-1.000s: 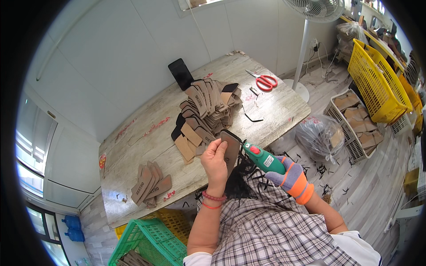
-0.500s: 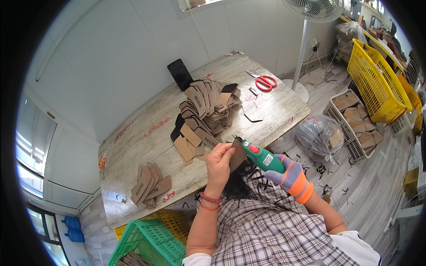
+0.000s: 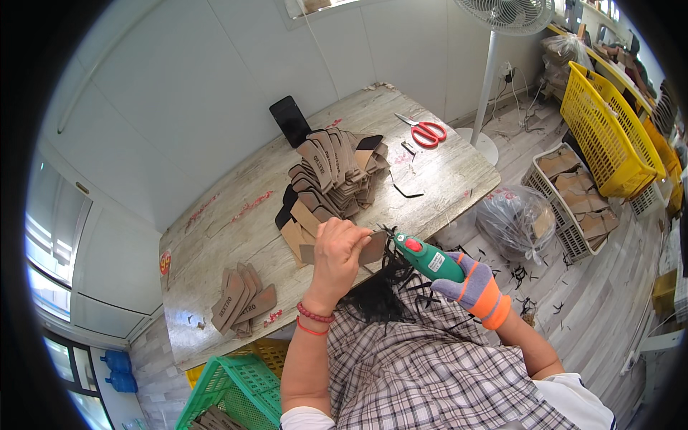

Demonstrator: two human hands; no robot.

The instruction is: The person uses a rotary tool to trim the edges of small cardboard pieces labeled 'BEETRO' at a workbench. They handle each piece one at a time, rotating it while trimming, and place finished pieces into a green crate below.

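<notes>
At frame centre, a brown piece point(image 3: 374, 248) is pinched by the left hand point(image 3: 337, 251), seemingly so its edge faces the green tool point(image 3: 431, 259) clasped by the right hand point(image 3: 474, 288).

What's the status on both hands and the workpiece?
Bare left hand pinching flat taupe panel. Gloved right hand gripping green, red-buttoned handheld tool. Thin black strips bunched between hands.

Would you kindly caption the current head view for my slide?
Bare left hand holds a brown piece; gloved right hand holds a green tool.
</notes>
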